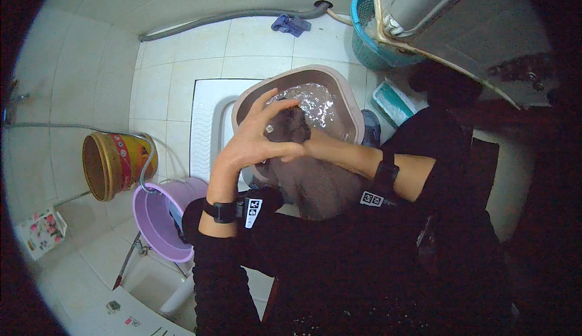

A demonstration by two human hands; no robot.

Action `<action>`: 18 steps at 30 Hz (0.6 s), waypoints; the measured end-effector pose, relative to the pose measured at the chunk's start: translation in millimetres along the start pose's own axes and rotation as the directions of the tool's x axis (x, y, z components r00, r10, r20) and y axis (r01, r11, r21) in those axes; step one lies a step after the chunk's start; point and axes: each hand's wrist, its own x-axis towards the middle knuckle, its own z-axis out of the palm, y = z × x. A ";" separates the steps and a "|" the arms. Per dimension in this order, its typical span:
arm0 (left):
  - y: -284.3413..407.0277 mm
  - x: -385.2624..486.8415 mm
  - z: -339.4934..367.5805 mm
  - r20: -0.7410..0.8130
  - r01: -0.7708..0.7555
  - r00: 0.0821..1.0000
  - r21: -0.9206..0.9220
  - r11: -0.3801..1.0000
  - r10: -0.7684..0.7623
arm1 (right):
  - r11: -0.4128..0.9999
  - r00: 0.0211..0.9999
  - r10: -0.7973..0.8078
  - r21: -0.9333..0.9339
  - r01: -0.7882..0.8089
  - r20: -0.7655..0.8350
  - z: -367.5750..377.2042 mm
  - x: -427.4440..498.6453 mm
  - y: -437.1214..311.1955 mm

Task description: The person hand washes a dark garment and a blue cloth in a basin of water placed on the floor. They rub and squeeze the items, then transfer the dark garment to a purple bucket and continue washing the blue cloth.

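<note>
Dark wet fabric [291, 124] is bunched above a beige plastic basin [356, 108] holding rippling water [313, 102]. My left hand [252, 136] curves around its left side, thumb below and fingers spread over the top. A small shiny round piece shows on the fabric beside that palm. From the right, my right forearm [345, 154] reaches into the bunch, where the fabric and my left hand hide my right hand. A sheer dark brown part of cloth [318, 186] spreads below my wrists, over the basin's near side.
The basin overlaps a white squat toilet [204, 108]. At left are a yellow bucket [97, 168] and a purple bucket [150, 227] with a hose [148, 158]. A blue basket [363, 49], a green-and-white box [395, 102] and a purple cloth [291, 24] lie farther off.
</note>
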 end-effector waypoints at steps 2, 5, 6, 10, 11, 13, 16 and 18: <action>0.4 3.5 8.6 -0.017 0.053 0.999 0.119 0.992 -0.051 | 0.991 1.000 -0.029 -0.133 0.029 -0.003 2.7 6.0 12.4; -9.7 10.1 14.3 0.052 0.129 0.990 -0.020 0.991 -0.128 | 0.952 0.997 0.048 -0.298 -0.064 -0.058 10.4 7.7 21.9; -13.5 10.1 17.2 0.052 0.105 0.993 -0.030 0.994 -0.104 | 0.928 0.996 0.041 -0.367 -0.070 -0.084 13.0 7.5 22.4; -27.8 12.0 25.6 -0.060 0.153 0.985 -0.144 0.978 -0.163 | 0.878 0.974 0.055 -0.453 -0.152 -0.220 20.6 2.8 11.8; -30.1 12.2 27.9 -0.089 0.155 0.982 -0.112 0.982 -0.165 | 0.872 0.963 0.093 -0.447 -0.201 -0.251 21.1 1.8 8.0; -33.3 13.9 31.6 -0.167 0.134 0.976 -0.044 0.990 -0.139 | 0.835 0.959 0.085 -0.506 -0.218 -0.272 21.6 1.8 0.5; -36.1 14.7 36.4 -0.244 0.173 0.954 -0.024 0.985 -0.173 | 0.816 0.961 0.117 -0.527 -0.237 -0.251 22.2 3.7 -5.4; -37.8 15.0 39.5 -0.286 0.184 0.942 0.013 0.983 -0.173 | 0.768 0.948 0.125 -0.577 -0.279 -0.291 23.6 5.8 -4.9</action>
